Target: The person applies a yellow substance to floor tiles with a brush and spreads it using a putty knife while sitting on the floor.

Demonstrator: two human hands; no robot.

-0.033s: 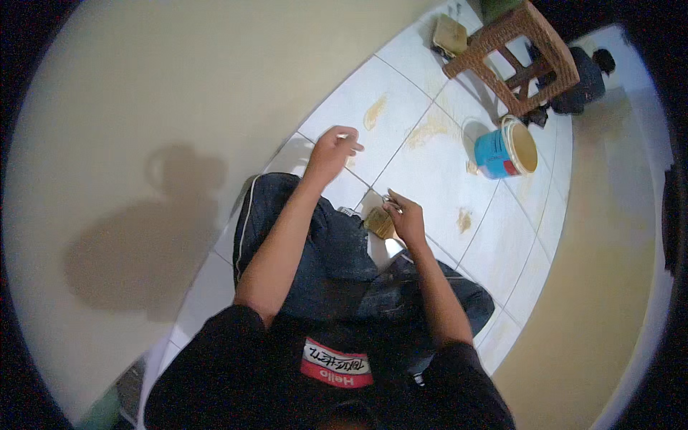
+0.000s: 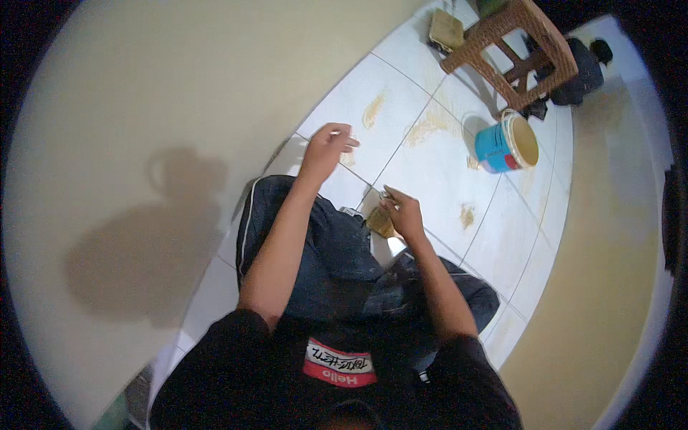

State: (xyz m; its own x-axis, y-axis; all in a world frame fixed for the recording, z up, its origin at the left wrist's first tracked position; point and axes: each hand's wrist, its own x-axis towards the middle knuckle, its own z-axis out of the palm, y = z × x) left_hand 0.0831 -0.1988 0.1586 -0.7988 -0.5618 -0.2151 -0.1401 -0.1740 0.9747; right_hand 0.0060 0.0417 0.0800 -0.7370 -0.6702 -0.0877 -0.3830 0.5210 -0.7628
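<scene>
Brown block slants beside right hand, long axis unclear; cannot tell right grip; left hand loose.

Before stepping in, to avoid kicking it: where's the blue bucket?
Head view, right of centre: the blue bucket is on white tiles, below the brown stool.

Left forearm: the person's arm slants up and rightward from below the frame's centre.
Left hand: just above centre, wrist nearly straight, fingers loosely bent toward the right.
Right forearm: rises leftward from lower right of centre.
Right hand: mid-frame, lower than the left, fingers bent toward upper left.
</scene>
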